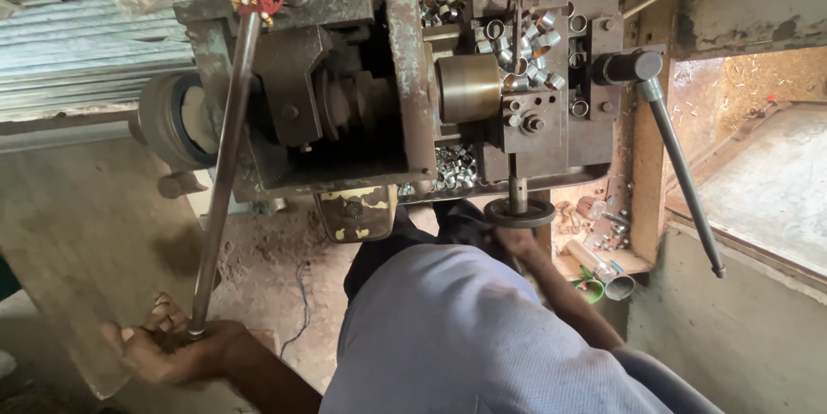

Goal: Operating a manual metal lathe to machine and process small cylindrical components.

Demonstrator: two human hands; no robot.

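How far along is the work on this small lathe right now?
Done: many cut metal rings lie piled on the machine. In hand: the left hand grips the long lever, the right hand is at the handwheel. Left: cannot tell.

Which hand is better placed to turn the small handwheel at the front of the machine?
Right. The right hand already rests at the handwheel; the left hand grips the long lever.

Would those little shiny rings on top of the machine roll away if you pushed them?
Probably. The rings are short round metal tubes lying loose in a heap, so pushed ones would likely roll or slide. They look hard and stiff, unlikely to bend. Each seems light, and the machine top has raised parts that may stop some.
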